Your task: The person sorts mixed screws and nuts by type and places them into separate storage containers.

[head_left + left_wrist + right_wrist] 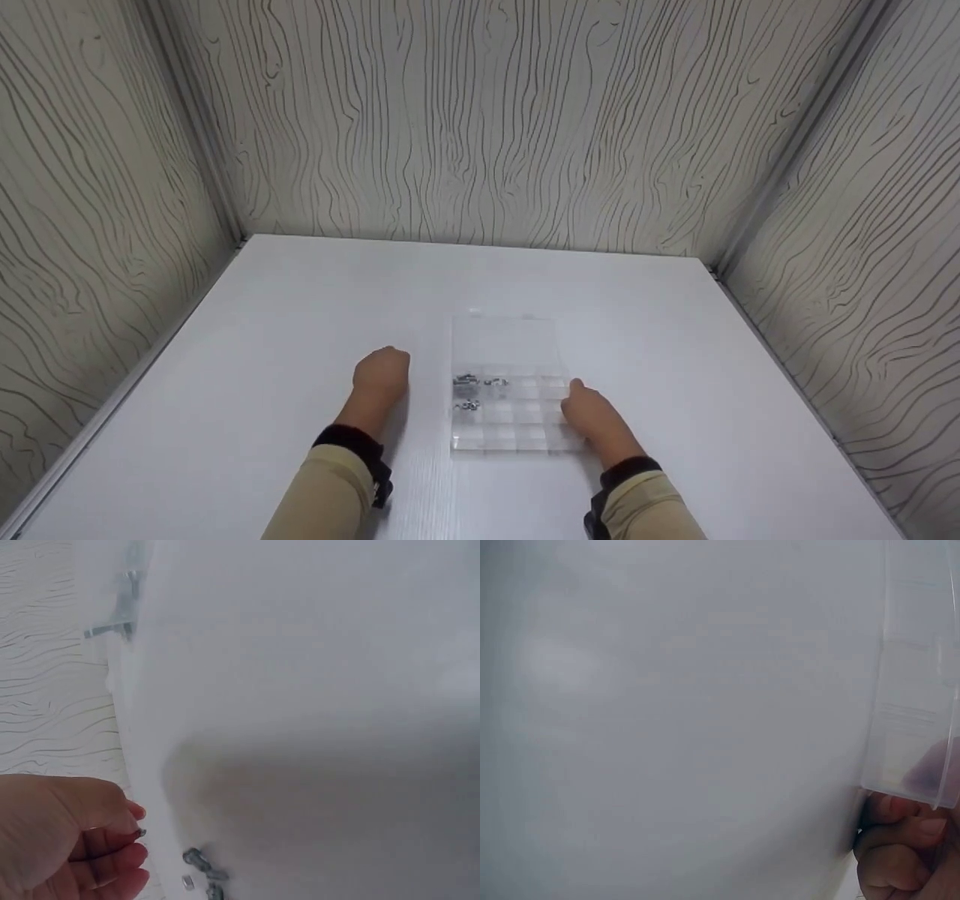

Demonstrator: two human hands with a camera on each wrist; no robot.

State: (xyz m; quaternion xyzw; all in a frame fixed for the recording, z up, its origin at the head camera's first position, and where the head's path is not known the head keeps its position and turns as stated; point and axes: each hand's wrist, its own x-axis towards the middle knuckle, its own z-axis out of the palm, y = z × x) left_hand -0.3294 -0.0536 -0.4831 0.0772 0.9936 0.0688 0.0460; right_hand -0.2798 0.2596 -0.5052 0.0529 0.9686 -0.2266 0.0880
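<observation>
My left hand (pixel 383 375) is over the white table, left of a clear plastic compartment box (pixel 517 435). In the left wrist view, its thumb and finger pinch a small dark metal piece (pixel 142 832), mostly covered, so its kind is unclear. Close by lie several small metal screws (pixel 196 859) and a short shiny piece (pixel 187 882); the head view hides them behind the hand. My right hand (pixel 590 411) grips the box's right side, its curled fingers (pixel 896 866) at the corner. Small metal parts (pixel 469 406) sit in a few left-hand compartments.
The box's transparent lid (pixel 504 339) lies open toward the back. The white table (pixel 337 285) is bounded by wood-grain-patterned panels (pixel 480 135) at the back and both sides, with metal posts (pixel 199 127) in the corners.
</observation>
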